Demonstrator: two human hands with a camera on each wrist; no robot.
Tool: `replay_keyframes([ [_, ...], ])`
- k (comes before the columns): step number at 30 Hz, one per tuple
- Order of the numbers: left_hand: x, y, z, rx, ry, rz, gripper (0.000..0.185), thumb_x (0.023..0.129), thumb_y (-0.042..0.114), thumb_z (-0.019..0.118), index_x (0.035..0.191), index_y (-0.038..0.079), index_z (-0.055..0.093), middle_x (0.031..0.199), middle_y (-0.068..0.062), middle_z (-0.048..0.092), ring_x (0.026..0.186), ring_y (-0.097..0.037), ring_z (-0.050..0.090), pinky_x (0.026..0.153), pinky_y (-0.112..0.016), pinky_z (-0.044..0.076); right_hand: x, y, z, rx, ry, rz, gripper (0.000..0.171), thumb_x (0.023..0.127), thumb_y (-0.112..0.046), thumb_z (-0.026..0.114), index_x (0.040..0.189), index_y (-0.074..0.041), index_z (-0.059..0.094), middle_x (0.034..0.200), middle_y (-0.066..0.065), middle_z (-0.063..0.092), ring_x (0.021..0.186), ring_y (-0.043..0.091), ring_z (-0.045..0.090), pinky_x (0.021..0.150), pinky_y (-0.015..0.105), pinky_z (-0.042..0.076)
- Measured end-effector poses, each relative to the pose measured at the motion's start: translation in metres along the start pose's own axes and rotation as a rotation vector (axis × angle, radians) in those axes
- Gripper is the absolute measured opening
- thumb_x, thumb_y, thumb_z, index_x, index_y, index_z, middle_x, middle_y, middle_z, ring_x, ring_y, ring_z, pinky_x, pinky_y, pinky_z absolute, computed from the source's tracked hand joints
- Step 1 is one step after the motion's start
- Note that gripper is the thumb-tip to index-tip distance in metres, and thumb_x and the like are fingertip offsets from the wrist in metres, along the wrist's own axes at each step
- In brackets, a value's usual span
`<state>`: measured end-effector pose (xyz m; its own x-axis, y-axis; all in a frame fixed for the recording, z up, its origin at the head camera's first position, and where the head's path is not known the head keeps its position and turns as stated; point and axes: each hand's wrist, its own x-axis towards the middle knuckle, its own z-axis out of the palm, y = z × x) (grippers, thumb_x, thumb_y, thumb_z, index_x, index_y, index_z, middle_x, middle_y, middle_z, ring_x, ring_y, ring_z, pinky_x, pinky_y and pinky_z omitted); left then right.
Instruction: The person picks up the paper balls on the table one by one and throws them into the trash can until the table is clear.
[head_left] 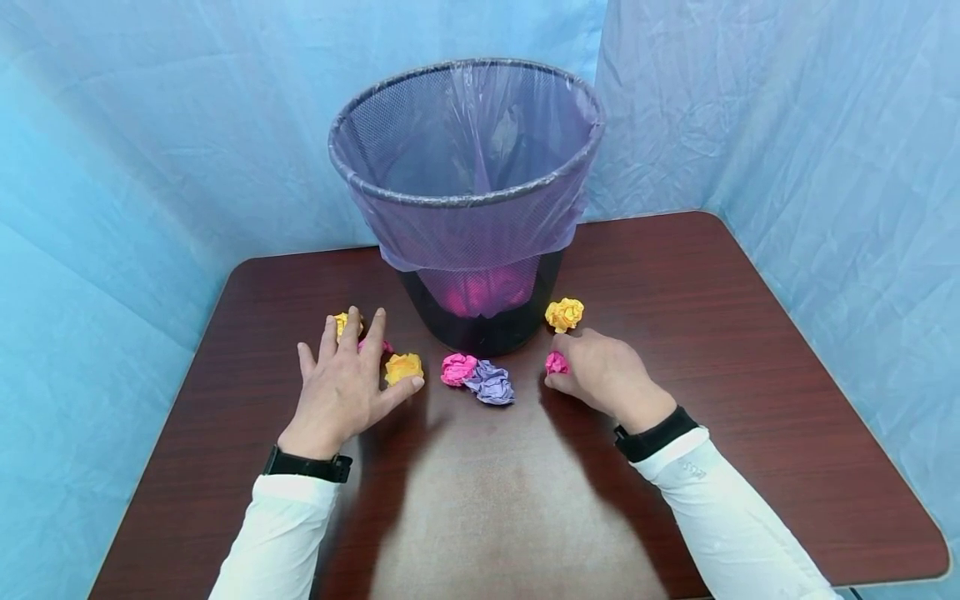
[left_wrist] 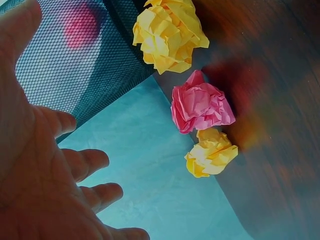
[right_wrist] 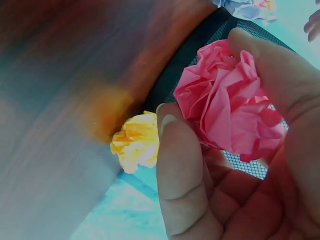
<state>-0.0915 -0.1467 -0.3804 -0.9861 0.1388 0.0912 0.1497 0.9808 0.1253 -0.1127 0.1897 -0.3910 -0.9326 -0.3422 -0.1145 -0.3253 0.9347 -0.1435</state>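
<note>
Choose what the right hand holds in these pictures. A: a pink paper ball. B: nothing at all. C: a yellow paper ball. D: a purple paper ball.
A: in the right wrist view the fingers of the right hand curl round a pink paper ball, while a yellow paper ball lies apart on the table.

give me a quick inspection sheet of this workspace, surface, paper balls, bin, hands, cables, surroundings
surface: dark brown wooden table, glossy.
job's things: pink paper ball pinched in the right hand; yellow ball just beyond it; two yellow balls and a pink one by the left hand; pink ball touching a purple ball in front of the bin.
clutter: black mesh bin with purple liner, pink paper inside.
grippers: left hand open, fingers spread over the table; right hand grips the pink ball.
cables: nothing seen.
surroundings: blue sheeting on all sides.
</note>
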Motion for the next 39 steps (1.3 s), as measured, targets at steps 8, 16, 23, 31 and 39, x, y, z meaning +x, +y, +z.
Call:
replay_keyframes([
  [8,0.001,0.000,-0.004,-0.007,-0.007,0.006,0.107,0.074,0.082,0.051,0.155,0.019,0.021,0.156,-0.022,0.022,0.142,-0.049,0.014,0.099,-0.080,0.010,0.001,0.002,-0.012,0.035,0.057,0.015,0.049,0.081,-0.046,0.073,0.118,-0.016,0.061,0.097,0.009,0.062,0.082,0.022,0.058,0.070,0.043,0.055],
  [16,0.003,0.001,-0.011,-0.005,-0.008,0.005,0.107,0.073,0.081,0.053,0.156,0.019,0.020,0.157,-0.022,0.021,0.142,-0.048,0.014,0.099,-0.079,0.010,0.000,0.005,-0.027,0.052,0.192,-0.015,0.050,0.078,-0.045,0.077,0.113,-0.013,0.061,0.090,0.009,0.063,0.077,0.024,0.060,0.066,0.044,0.056],
  [23,0.005,0.002,-0.018,-0.005,-0.008,0.012,0.107,0.074,0.082,0.050,0.156,0.020,0.017,0.158,-0.021,0.018,0.143,-0.048,0.011,0.100,-0.079,0.009,0.000,0.007,-0.035,0.051,0.266,-0.030,0.047,0.078,-0.043,0.077,0.109,-0.012,0.060,0.083,0.007,0.060,0.074,0.023,0.058,0.062,0.042,0.053],
  [31,0.006,0.003,-0.024,-0.002,0.008,0.027,0.108,0.074,0.083,0.049,0.156,0.021,0.017,0.157,-0.021,0.019,0.143,-0.047,0.011,0.100,-0.078,0.009,0.000,0.008,-0.042,0.058,0.278,-0.046,0.047,0.080,-0.043,0.076,0.110,-0.012,0.059,0.084,0.007,0.060,0.074,0.022,0.058,0.062,0.042,0.053],
  [39,0.007,0.006,-0.030,0.003,0.036,0.049,0.108,0.074,0.081,0.053,0.156,0.020,0.019,0.156,-0.022,0.022,0.143,-0.047,0.013,0.100,-0.078,0.010,0.001,0.009,-0.051,0.057,0.299,-0.060,0.046,0.080,-0.043,0.076,0.109,-0.011,0.060,0.084,0.007,0.062,0.075,0.023,0.060,0.063,0.043,0.053],
])
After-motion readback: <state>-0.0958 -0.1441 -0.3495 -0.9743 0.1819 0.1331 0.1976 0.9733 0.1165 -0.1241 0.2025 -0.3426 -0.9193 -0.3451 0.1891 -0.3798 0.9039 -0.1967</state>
